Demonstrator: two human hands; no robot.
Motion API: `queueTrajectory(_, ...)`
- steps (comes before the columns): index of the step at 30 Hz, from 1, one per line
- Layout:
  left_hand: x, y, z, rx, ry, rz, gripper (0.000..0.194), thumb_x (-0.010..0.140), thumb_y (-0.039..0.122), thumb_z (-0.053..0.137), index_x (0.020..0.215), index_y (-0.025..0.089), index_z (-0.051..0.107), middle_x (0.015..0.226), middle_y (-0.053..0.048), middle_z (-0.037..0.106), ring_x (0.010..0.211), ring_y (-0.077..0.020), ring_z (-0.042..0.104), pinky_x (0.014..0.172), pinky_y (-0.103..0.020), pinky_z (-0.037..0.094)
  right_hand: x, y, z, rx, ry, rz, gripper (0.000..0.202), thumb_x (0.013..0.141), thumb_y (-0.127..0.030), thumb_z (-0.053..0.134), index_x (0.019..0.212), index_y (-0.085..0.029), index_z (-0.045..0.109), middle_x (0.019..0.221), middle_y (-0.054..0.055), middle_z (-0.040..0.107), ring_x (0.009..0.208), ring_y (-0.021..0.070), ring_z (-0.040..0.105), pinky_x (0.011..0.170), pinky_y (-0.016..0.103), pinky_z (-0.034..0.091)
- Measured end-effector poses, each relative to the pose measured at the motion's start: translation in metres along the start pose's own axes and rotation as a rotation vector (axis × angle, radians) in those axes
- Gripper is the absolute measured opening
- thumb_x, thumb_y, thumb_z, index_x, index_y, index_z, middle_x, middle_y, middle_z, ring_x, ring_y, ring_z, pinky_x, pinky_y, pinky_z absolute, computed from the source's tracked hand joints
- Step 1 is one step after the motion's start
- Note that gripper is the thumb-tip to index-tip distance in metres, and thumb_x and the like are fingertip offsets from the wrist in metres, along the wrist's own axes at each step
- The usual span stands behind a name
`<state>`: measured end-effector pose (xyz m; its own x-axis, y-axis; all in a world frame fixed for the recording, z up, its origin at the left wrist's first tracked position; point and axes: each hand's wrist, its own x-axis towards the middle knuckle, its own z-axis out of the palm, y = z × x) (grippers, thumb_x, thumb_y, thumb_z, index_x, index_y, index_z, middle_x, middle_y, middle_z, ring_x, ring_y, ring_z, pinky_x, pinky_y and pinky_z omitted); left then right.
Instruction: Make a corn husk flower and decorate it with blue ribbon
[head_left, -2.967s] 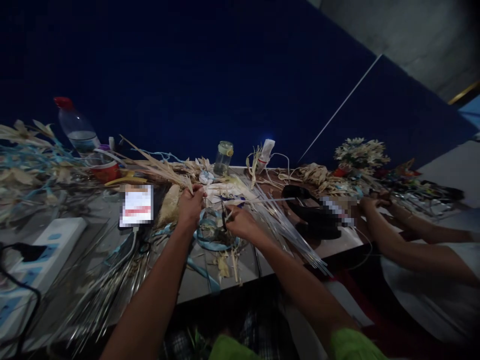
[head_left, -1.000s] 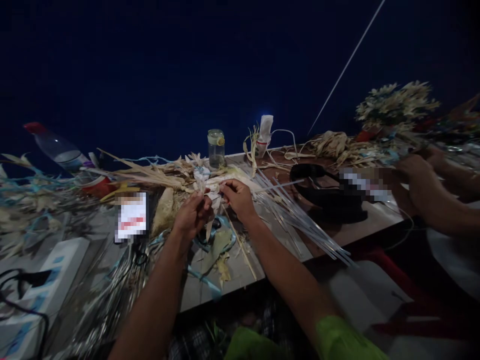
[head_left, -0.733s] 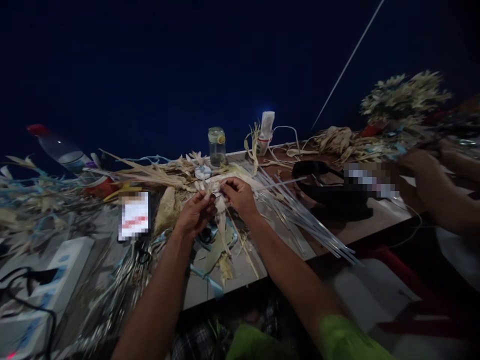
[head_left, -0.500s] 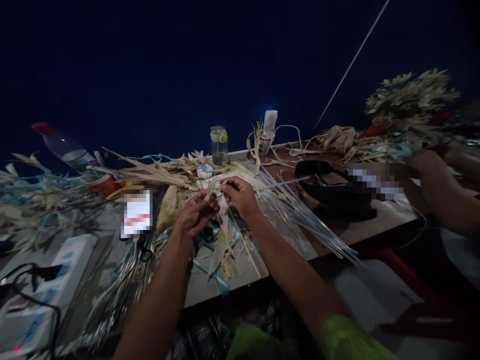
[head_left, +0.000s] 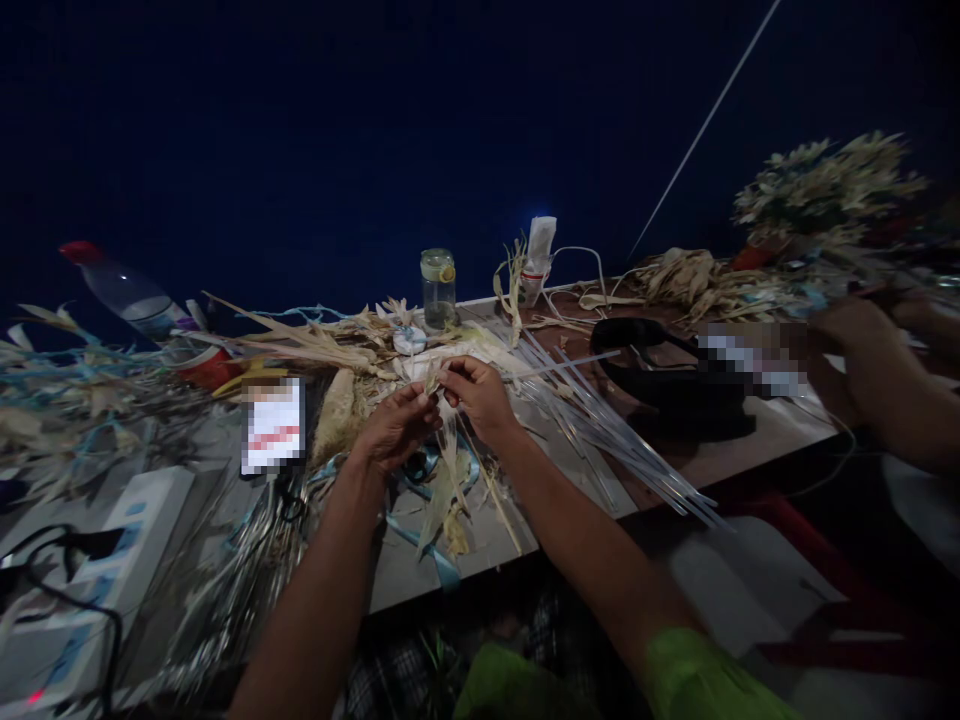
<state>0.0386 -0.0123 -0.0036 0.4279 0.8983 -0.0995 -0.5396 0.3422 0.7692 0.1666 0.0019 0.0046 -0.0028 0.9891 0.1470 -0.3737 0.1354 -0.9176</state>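
My left hand (head_left: 397, 425) and my right hand (head_left: 476, 398) meet over the middle of the table. Between their fingertips is a small pale piece of dried husk (head_left: 432, 378), pinched by both. More pale husk strips (head_left: 448, 480) lie or hang just below the fingers, beside a light blue ribbon (head_left: 442, 568) on the table. A roll of white and blue ribbon (head_left: 409, 340) sits just beyond my hands. Long clear thin rods (head_left: 622, 430) are spread to the right of my right hand.
Behind stand a lidded jar (head_left: 438, 290) and a white cup (head_left: 534, 280). A phone (head_left: 274, 428), power strip (head_left: 112, 580), wires (head_left: 247, 560) and tilted bottle (head_left: 139, 300) are at left. A black stand (head_left: 667, 385) and another person's hand (head_left: 855, 335) are at right.
The fingertips of both hands have drawn closer together around the husk piece. The view has shifted very slightly.
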Motion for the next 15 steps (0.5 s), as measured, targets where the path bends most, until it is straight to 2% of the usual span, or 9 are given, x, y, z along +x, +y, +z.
queueTrajectory(9,0.0012,0.0001,-0.0024,-0.029,0.008,0.007,0.02,0.063,0.018,0.07,0.077,0.012,0.057,0.058,0.003,0.047,0.05,-0.004,0.041,0.054,-0.02,0.038,0.0011,0.0034,-0.0017,0.017,-0.032,-0.007,0.017,0.061,-0.024,0.066,0.072,-0.016,0.056,0.058,-0.006,0.05,0.04,0.0032,0.04,0.041,0.019,0.029)
queueTrajectory(15,0.0056,-0.0044,-0.0065,0.018,0.061,0.043,0.02,0.064,0.019,0.07,0.075,0.013,0.055,0.068,-0.001,0.057,0.06,-0.007,0.052,0.059,-0.02,0.04,0.0024,0.007,-0.002,0.036,-0.052,-0.005,0.019,0.061,-0.025,0.066,0.075,-0.017,0.057,0.058,-0.007,0.051,0.041,0.0034,0.041,0.041,0.019,0.031)
